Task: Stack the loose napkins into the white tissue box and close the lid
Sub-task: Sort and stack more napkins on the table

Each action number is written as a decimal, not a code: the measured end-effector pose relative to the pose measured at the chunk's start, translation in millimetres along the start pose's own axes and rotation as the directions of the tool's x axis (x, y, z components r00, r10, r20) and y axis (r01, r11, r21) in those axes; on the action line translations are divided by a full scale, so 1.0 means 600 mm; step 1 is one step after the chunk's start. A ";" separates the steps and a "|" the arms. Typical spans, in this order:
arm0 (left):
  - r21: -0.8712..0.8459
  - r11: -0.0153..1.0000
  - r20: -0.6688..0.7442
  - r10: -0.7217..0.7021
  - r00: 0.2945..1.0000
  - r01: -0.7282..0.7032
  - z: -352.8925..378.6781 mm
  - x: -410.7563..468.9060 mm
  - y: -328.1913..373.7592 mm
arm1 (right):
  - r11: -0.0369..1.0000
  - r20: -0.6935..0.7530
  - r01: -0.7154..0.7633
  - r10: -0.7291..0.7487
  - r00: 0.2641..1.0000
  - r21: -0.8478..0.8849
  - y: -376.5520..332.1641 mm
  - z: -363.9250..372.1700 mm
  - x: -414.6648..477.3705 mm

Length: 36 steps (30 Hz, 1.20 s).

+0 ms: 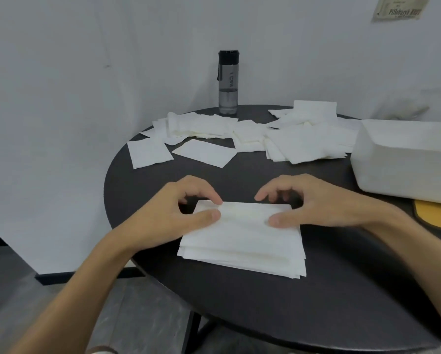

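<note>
Napkin stack (242,238) lies roughly squared near the front of the dark round surface (240,180). Left hand (188,210) and right hand (311,203) each pinch its far edge, thumb on top, fingers curled behind. Many loose napkins (240,131) lie scattered across the far side by a water bottle (228,83). White tissue box (406,159) sits at the right, apart from the pile; lid state unclear. Judged partway: gathering unfinished, loading and closing not yet done.

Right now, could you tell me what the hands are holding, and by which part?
The napkin stack, by its far edge: the left hand pinches its far left corner, the right hand grips its far right corner.
</note>
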<state>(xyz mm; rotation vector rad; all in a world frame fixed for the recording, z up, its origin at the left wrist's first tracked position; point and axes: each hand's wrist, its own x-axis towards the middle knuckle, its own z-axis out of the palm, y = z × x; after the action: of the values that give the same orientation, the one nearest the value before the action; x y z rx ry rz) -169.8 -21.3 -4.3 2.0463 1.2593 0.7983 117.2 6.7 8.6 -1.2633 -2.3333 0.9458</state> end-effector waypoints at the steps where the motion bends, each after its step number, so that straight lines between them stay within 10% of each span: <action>1: 0.020 1.000 0.030 0.017 0.999 -0.017 0.000 -0.002 -0.001 | 1.000 0.043 0.007 -0.005 0.999 -0.030 0.000 -0.001 -0.002; 24: 0.070 0.989 -0.122 0.139 0.983 -0.131 0.014 0.024 -0.017 | 1.000 -0.143 -0.002 0.000 0.990 -0.013 0.003 0.012 0.012; 36: -0.308 0.946 -0.289 0.009 0.957 -0.102 -0.005 0.026 0.024 | 0.851 -0.304 0.139 0.025 0.952 0.506 -0.033 0.014 0.001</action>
<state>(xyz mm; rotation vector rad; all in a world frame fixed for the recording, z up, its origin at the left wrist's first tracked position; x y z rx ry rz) -158.4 -12.1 11.5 1.7533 1.1323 1.2729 100.0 -4.1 16.0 -1.0148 -1.7033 1.1716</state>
